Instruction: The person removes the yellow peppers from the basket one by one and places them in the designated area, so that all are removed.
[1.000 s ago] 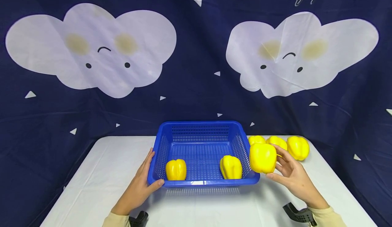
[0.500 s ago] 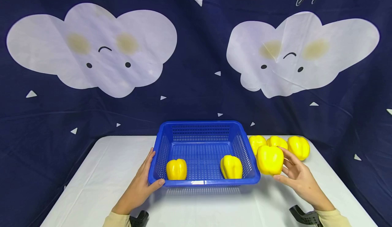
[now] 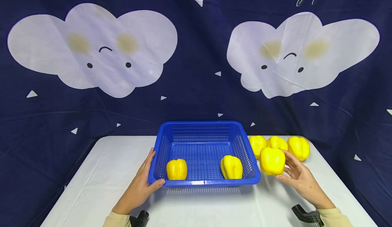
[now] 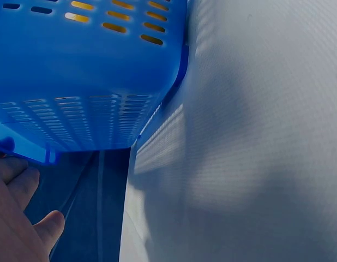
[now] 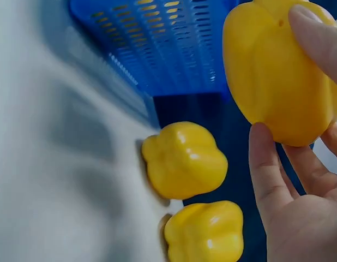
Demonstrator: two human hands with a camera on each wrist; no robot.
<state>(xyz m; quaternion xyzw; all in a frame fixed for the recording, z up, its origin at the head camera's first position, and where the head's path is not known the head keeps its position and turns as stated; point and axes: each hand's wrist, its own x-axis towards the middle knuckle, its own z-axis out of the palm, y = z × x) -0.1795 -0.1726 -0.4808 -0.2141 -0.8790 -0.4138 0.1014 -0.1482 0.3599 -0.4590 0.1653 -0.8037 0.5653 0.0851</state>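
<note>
In the head view my right hand [image 3: 297, 177] grips a yellow bell pepper [image 3: 272, 161] just right of the blue plastic basket [image 3: 202, 183]. Up close in the right wrist view, fingers and thumb hold that bell pepper [image 5: 277, 76] above the table, apart from the basket. My left hand [image 3: 137, 184] rests against the basket's left side, fingers fairly straight, thumb on its front-left corner. Inside the basket one yellow bell pepper [image 3: 176, 169] lies at the front left and another bell pepper [image 3: 231, 167] at the front right.
Behind the right hand, a left bell pepper [image 3: 256, 144], a middle bell pepper [image 3: 277, 142] and a right bell pepper [image 3: 298, 148] lie near the back edge of the white table [image 3: 214, 210]. A dark blue cloud-patterned curtain [image 3: 196, 84] hangs behind the table.
My right hand has carried its bell pepper rightward and slightly down, away from the basket's right rim. The left hand and the basket have stayed in place.
</note>
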